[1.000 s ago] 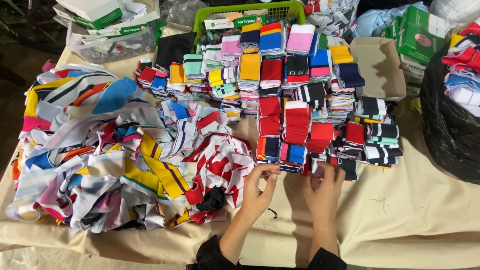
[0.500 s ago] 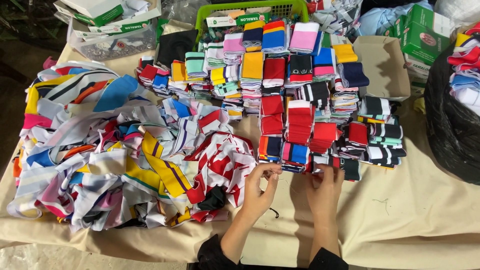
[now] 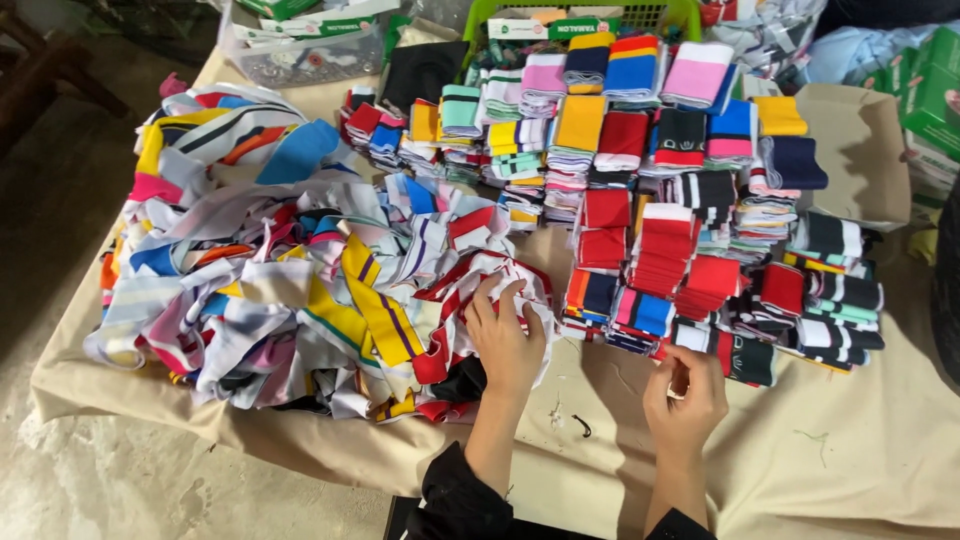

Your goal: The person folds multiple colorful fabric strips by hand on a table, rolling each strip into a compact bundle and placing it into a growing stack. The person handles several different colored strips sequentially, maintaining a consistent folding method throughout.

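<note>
Left hand [image 3: 507,335]: spread flat, fingers extended, resting on red-and-white fabric strips [image 3: 480,285] at right edge of loose heap of mixed fabric strips [image 3: 300,270]. Not clenched; palm down; cannot tell whether any strip is pinched beneath it

Right hand [image 3: 685,388]: fingers curled, closed on a small red-and-white folded piece [image 3: 682,377], mostly hidden by the fingers. Positioned just beside front row of folded stacks, near the black-and-white folded piece [image 3: 750,358]

Loose heap: occupies left half of table; yellow strip with purple lines [image 3: 375,300], blue piece [image 3: 300,152], white, pink, orange bands tangled together; a black piece [image 3: 465,380] at heap's near edge, just left of left wrist

Folded stacks [image 3: 650,180]: sorted rows on right half of table; red stack [image 3: 665,250], yellow stack [image 3: 580,125], pink stack [image 3: 697,75], navy stack [image 3: 797,162], striped black-white-teal stacks [image 3: 835,290] at far right

Table cover: beige cloth [image 3: 800,460], wrinkled; short dark thread [image 3: 582,427] and pale thread scraps between the two forearms

Far side: green plastic basket [image 3: 590,12], clear plastic bin [image 3: 300,50], brown cardboard [image 3: 860,140], green boxes [image 3: 935,90] at upper right

Sleeves: black, visible at both wrists near bottom edge
</note>
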